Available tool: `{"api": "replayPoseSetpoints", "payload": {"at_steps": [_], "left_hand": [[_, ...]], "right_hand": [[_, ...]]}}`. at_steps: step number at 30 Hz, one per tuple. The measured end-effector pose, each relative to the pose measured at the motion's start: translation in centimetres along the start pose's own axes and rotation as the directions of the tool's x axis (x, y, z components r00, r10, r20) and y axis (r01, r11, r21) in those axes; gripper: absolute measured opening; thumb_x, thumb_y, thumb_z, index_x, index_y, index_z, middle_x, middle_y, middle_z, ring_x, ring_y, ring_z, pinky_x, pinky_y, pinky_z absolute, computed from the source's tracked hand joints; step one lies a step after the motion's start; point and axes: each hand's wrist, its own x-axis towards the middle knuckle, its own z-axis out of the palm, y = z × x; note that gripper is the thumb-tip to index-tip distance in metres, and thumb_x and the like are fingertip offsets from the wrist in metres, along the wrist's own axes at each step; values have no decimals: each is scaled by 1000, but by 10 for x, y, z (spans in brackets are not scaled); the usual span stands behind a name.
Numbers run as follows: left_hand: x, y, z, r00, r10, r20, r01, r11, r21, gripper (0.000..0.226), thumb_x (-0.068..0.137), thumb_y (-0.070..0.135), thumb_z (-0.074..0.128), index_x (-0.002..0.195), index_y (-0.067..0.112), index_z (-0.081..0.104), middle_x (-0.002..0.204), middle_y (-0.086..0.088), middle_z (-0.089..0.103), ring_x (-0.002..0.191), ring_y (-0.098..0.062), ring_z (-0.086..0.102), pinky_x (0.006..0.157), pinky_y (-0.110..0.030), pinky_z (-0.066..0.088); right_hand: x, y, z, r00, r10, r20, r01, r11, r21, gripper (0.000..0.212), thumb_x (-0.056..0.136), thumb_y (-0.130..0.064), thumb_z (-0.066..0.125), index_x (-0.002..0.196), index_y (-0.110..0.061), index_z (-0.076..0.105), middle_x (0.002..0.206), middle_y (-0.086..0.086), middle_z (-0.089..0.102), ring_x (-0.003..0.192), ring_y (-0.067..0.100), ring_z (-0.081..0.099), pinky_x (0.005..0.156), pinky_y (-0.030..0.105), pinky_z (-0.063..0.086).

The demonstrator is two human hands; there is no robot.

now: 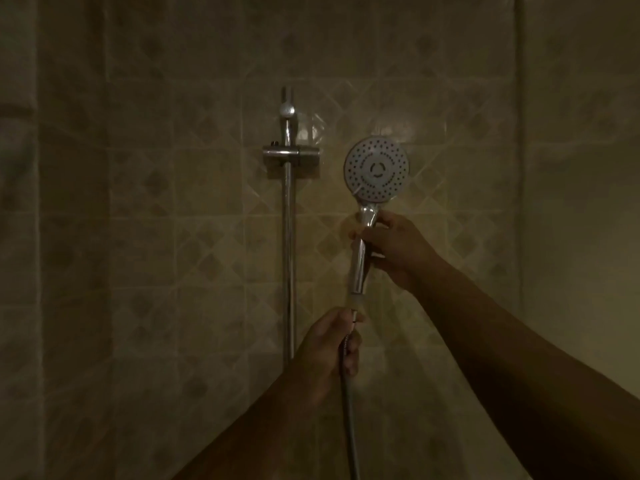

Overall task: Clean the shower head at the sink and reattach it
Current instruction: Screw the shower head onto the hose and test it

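Our right hand gripping the shower head by its handle, our left hand seemingly curled round the hose, beside the rail.

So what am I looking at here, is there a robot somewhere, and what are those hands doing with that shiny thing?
There is no machine here. This is one picture from a camera worn on a person's head, looking out at their own two bare arms. The right hand holds the handle of a chrome shower head, whose round spray face is turned toward the camera. The left hand grips the top of the hose just below the handle, where the two join. To the left, a metal rail runs up the tiled wall, and the bracket on it holds nothing. No table or sink is in view. I cannot tell whether the joint is being loosened or tightened.
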Motion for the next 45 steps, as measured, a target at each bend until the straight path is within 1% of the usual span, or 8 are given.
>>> {"api": "replayPoseSetpoints", "payload": {"at_steps": [6,15,19,27,31,36,42,45], "left_hand": [[-50,-2,-11,999,13,39,-11,999,-50,37,94,38,56,112,6,58,73,-4,57,52,-13,48,48,-26,43],[-121,-26,-28,992,-124,-3,122,976,-183,38,94,37,56,114,5,59,70,1,55,49,-10,42,47,-24,35],[-155,-39,-37,991,-128,-35,122,984,-132,25,95,40,57,100,17,67,70,1,55,50,-10,41,47,-25,35],[-205,-60,-29,947,-149,-283,156,988,5,21,99,29,53,101,9,60,67,2,48,49,-10,35,44,-24,28],[-216,-69,-11,940,-117,-321,155,983,94,24,100,27,51,102,3,57,67,-2,46,47,-7,38,46,-23,30],[-220,-83,1,930,-124,-347,143,989,29,16,99,30,52,97,15,58,64,4,49,48,-10,32,47,-28,23],[-226,-94,-5,908,-131,-397,166,985,56,9,98,28,56,93,21,58,63,3,52,48,-11,35,47,-28,27],[-233,-99,-4,900,-152,-408,206,974,93,10,98,25,57,92,17,55,66,-4,46,48,-11,33,46,-27,25]], "right_hand": [[-40,13,39,998,65,8,-65,997,-44,20,91,-7,63,110,-15,63,91,8,73,82,19,68,66,31,56],[-102,52,69,989,145,5,-143,981,-130,22,93,-10,62,115,-12,60,91,6,70,87,19,67,67,31,57],[-129,70,81,984,178,5,-177,977,-121,22,93,-11,62,114,-11,59,90,7,69,82,15,68,66,30,57],[-174,112,92,982,188,4,-187,976,-114,24,92,-9,64,114,-16,56,87,5,68,74,11,67,69,34,58],[-180,122,85,976,209,61,-197,968,-155,24,91,-5,63,113,-15,59,81,1,68,63,6,67,62,32,55],[-185,129,80,973,226,43,-216,960,-178,26,90,-13,67,115,-13,59,86,3,70,62,6,69,56,27,55],[-198,149,75,972,232,23,-230,970,-73,20,91,-15,66,110,-13,60,85,4,68,66,9,68,68,39,60],[-202,158,77,969,245,16,-237,950,-205,24,90,-19,69,112,-14,60,89,7,67,75,17,68,69,41,62]]}}
